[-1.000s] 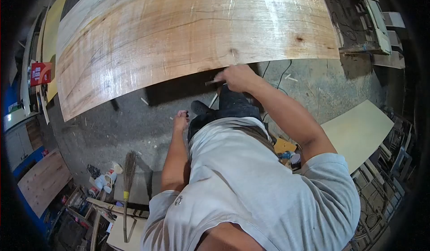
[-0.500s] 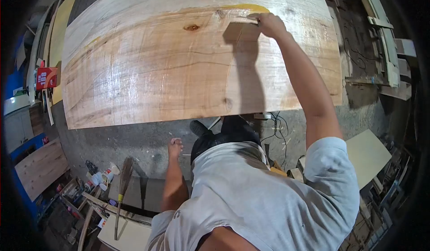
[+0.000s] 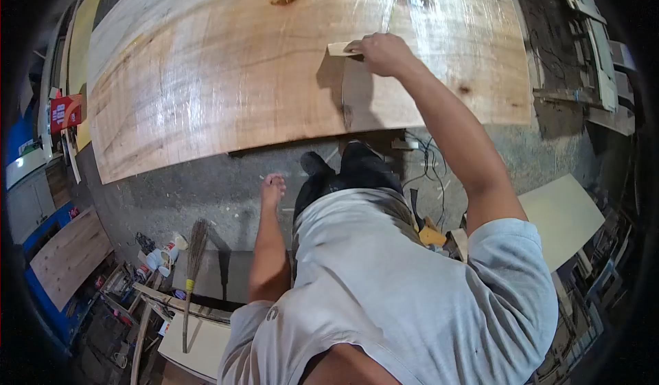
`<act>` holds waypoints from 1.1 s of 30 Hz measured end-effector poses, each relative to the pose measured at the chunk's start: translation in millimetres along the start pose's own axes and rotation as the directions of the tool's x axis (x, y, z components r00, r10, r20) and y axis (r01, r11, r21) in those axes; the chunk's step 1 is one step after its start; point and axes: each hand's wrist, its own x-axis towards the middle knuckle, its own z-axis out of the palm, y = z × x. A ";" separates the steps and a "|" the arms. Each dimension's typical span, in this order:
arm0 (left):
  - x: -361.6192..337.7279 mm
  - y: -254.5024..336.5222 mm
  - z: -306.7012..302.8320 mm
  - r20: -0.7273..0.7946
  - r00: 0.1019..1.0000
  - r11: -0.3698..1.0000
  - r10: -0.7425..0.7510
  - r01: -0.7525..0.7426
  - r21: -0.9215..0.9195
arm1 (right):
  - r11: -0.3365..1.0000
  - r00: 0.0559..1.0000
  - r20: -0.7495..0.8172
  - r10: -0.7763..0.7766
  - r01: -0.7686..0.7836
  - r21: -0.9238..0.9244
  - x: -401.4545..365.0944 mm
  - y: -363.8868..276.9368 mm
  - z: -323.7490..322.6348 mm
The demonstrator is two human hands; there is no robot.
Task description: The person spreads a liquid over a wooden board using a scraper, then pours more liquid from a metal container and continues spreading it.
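hands — right hand (image 3: 384, 52) clamped on a small flat scraper (image 3: 341, 48), pressed to the glossy wooden board (image 3: 226, 76) | left hand (image 3: 273, 188) loose, holding nothing — beside the leg

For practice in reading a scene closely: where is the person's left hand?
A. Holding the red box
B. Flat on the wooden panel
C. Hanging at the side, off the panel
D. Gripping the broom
C: the left hand hangs over the concrete floor, below the edge of the wooden panel. Only the right hand is on the panel, holding a small flat piece against it.
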 end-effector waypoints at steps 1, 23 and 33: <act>-1.2 -0.8 -2.9 0.001 1.000 1.000 0.002 -0.002 -0.009 | 1.000 1.000 0.008 0.002 -0.002 0.028 -14.3 -16.8 4.9; 6.0 -4.2 16.2 -0.040 0.998 0.993 -0.054 0.058 0.106 | 0.920 0.949 -0.114 0.292 -0.246 0.305 -32.8 109.7 -53.4; -14.0 45.6 106.2 -0.083 0.992 0.992 -0.095 0.087 -0.091 | 0.993 0.999 -0.031 0.018 -0.022 -0.113 51.2 194.8 -46.1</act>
